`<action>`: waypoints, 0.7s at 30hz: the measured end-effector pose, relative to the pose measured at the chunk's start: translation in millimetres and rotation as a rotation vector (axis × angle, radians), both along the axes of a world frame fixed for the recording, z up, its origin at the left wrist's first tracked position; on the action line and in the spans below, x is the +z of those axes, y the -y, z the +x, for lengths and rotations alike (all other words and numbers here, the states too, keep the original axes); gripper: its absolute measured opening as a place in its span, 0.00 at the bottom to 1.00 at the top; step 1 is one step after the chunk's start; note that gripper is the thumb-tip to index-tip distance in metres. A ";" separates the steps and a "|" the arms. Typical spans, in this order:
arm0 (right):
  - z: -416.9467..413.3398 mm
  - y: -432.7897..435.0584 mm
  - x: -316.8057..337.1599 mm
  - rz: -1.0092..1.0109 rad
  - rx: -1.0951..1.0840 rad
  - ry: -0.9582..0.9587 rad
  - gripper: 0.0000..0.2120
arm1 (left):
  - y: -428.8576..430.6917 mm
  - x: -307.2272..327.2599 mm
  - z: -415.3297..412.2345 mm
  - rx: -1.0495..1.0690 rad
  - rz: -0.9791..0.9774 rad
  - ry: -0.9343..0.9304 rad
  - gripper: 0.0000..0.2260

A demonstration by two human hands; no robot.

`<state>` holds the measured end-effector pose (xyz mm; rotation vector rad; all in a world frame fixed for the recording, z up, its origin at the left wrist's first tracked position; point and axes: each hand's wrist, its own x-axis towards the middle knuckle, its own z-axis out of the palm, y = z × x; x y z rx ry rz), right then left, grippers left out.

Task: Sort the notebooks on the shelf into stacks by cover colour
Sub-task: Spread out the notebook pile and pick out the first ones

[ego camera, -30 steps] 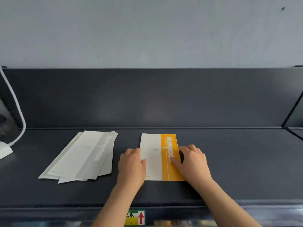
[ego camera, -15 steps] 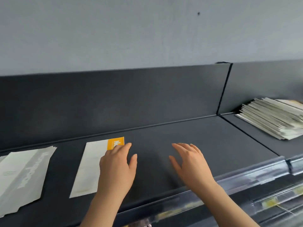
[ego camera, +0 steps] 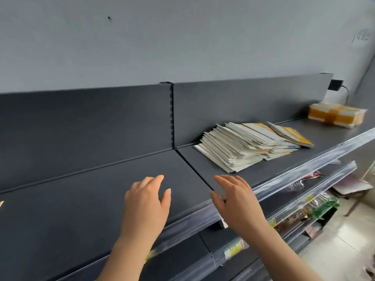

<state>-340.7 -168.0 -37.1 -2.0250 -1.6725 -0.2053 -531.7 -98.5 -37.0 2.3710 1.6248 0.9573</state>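
Observation:
A fanned pile of notebooks point(ego camera: 249, 146), mostly white with a few yellow-and-white covers on top, lies on the dark shelf point(ego camera: 81, 199) to the right of the panel joint. My left hand point(ego camera: 146, 203) hovers over the bare shelf left of the joint, fingers apart, holding nothing. My right hand point(ego camera: 235, 201) is spread open near the shelf's front edge, just below and left of the pile, not touching it. A sliver of the yellow notebook point(ego camera: 1, 203) shows at the far left edge.
A wrapped bundle of yellow-and-white notebooks point(ego camera: 336, 115) sits at the far right of the shelf, near a black plug and cable point(ego camera: 337, 86). A clear price rail point(ego camera: 304, 169) runs along the front edge. Lower shelves hold packaged goods point(ego camera: 312, 207).
My hands have let go of the yellow-and-white notebook and moved right with my view. The sorted stacks have slid out of view at the left; the unsorted pile is now close.

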 end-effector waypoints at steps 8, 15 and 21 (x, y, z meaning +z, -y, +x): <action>121.7 15.8 -2.0 -0.019 -0.113 -0.067 0.21 | -7.1 -2.3 126.8 -0.140 -0.047 0.015 0.19; 206.9 -10.2 -0.1 -0.052 -0.215 -0.054 0.17 | -46.6 11.3 221.0 -0.228 -0.031 -0.024 0.19; 279.9 -44.0 14.5 -0.032 -0.308 -0.088 0.15 | -82.1 33.2 300.7 -0.305 0.007 -0.027 0.17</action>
